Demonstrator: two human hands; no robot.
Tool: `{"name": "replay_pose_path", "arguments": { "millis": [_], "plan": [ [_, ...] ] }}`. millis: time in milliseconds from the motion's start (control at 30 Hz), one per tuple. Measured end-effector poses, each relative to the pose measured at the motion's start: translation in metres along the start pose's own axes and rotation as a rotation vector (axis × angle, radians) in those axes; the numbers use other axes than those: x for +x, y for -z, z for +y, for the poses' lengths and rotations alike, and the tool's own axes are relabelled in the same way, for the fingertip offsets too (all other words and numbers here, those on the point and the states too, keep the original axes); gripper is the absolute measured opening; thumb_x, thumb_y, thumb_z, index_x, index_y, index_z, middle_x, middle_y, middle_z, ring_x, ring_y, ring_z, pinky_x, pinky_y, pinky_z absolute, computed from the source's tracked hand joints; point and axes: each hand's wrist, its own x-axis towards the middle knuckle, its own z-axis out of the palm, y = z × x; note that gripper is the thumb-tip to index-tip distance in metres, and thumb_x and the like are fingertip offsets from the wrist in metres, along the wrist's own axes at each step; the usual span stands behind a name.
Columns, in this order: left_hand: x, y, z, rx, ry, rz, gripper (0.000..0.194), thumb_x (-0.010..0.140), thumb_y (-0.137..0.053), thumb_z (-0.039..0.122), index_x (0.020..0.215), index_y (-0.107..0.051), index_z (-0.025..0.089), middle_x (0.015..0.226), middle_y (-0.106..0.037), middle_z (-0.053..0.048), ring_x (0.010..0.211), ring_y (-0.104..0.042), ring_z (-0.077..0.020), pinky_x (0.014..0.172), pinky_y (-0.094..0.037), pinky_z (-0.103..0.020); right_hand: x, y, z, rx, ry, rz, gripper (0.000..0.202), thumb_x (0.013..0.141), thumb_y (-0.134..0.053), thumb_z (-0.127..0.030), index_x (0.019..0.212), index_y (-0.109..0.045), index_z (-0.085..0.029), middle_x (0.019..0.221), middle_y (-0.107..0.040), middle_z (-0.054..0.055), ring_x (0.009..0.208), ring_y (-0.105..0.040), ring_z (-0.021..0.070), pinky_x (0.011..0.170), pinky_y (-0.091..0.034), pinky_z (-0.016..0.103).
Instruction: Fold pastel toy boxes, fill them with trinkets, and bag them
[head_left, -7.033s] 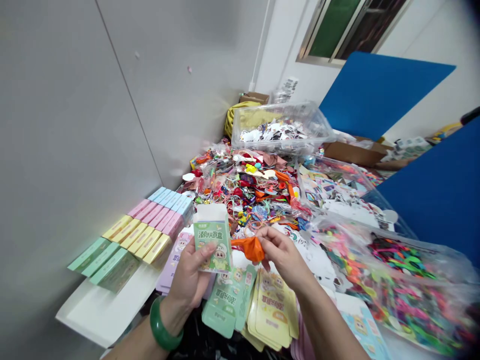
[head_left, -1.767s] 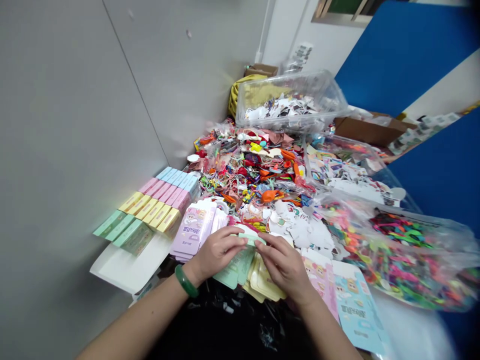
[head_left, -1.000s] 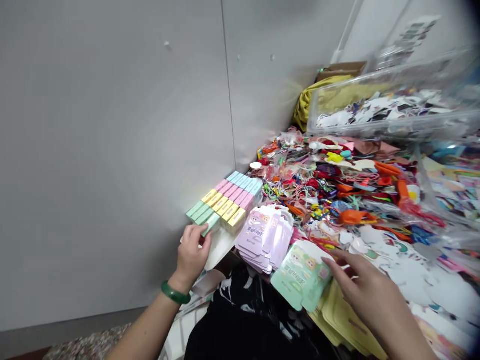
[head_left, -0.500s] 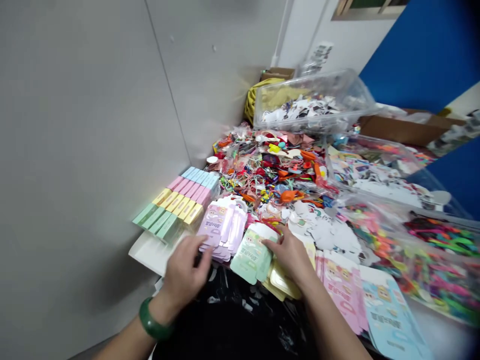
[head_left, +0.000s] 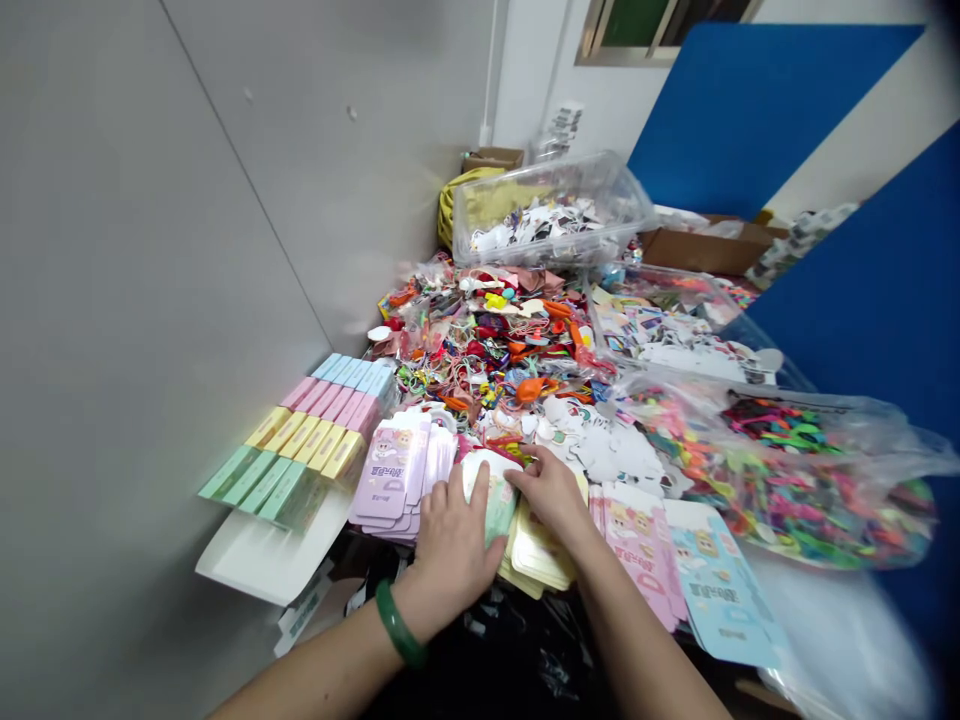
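A pale green flat folded carton (head_left: pixel 498 508) lies in front of me, partly covered by my hands. My left hand (head_left: pixel 456 530), with a green bangle on the wrist, rests across it with fingers stretched and apart. At its upper right edge my right hand (head_left: pixel 553 492) has thumb and forefinger closed on the carton. Left of it sits a stack of purple flat cartons (head_left: pixel 388 478). Yellow flat cartons (head_left: pixel 541 556) lie beneath my right hand, and pink ones (head_left: pixel 637 545) and blue ones (head_left: pixel 724 585) are farther right.
Rows of small assembled boxes (head_left: pixel 304 435) stand by the grey wall (head_left: pixel 150 330) at left. Behind the cartons spreads a heap of small colourful items (head_left: pixel 495 345), with white cut-outs (head_left: pixel 607 445), a clear bin (head_left: pixel 555 215) and a plastic bag of bright pieces (head_left: pixel 810 490).
My left hand has moved from beside the purple cartons onto the green carton. My right hand stays at the carton's right edge. The whole view has shifted.
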Motion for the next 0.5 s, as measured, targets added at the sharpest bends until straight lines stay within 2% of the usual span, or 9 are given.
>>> {"name": "replay_pose_path", "arguments": {
  "millis": [167, 267, 367, 433, 500],
  "plan": [
    [0.009, -0.007, -0.005, -0.094, 0.032, 0.044, 0.09, 0.069, -0.073, 0.031, 0.146, -0.028, 0.018, 0.129, -0.043, -0.02, 0.109, -0.049, -0.0378, 0.092, -0.042, -0.051, 0.001, -0.001, 0.001, 0.093, -0.021, 0.002, 0.035, 0.072, -0.061, -0.037, 0.101, -0.059, -0.016, 0.06, -0.057, -0.003, 0.048, -0.052, 0.0141, 0.048, -0.038, 0.025],
    [0.013, -0.011, -0.01, -0.242, 0.056, 0.102, 0.092, 0.067, -0.074, 0.021, 0.146, -0.028, 0.021, 0.119, -0.048, -0.015, 0.11, -0.05, -0.0342, 0.092, -0.043, -0.048, 0.004, 0.002, 0.004, 0.102, -0.026, 0.06, 0.029, 0.072, -0.061, -0.038, 0.093, -0.058, -0.018, 0.06, -0.057, -0.003, 0.048, -0.053, 0.0144, 0.048, -0.036, 0.025],
    [0.02, -0.009, -0.017, -0.572, 0.069, 0.129, 0.081, 0.071, -0.067, 0.011, 0.143, -0.033, 0.022, 0.118, -0.055, -0.012, 0.115, -0.051, -0.0311, 0.098, -0.041, -0.047, 0.005, 0.008, 0.008, 0.116, -0.022, 0.096, 0.027, 0.073, -0.061, -0.04, 0.089, -0.058, -0.018, 0.057, -0.056, -0.002, 0.049, -0.053, 0.0148, 0.05, -0.036, 0.025],
    [0.026, -0.003, -0.021, -0.876, 0.129, 0.078, 0.065, 0.073, -0.065, 0.011, 0.134, -0.046, 0.02, 0.119, -0.061, -0.012, 0.117, -0.053, -0.0306, 0.1, -0.04, -0.048, 0.002, 0.013, 0.009, 0.136, -0.018, 0.117, 0.029, 0.074, -0.06, -0.043, 0.088, -0.06, -0.017, 0.058, -0.056, -0.002, 0.053, -0.053, 0.0154, 0.051, -0.038, 0.025],
    [0.032, 0.007, -0.022, -1.1, 0.188, -0.005, 0.043, 0.075, -0.066, 0.019, 0.118, -0.059, 0.017, 0.112, -0.068, -0.011, 0.109, -0.06, -0.0304, 0.095, -0.046, -0.047, -0.003, 0.017, 0.007, 0.241, 0.017, 0.101, 0.035, 0.075, -0.061, -0.048, 0.088, -0.061, -0.016, 0.063, -0.058, 0.001, 0.057, -0.055, 0.0159, 0.051, -0.039, 0.025]
  ]
}}
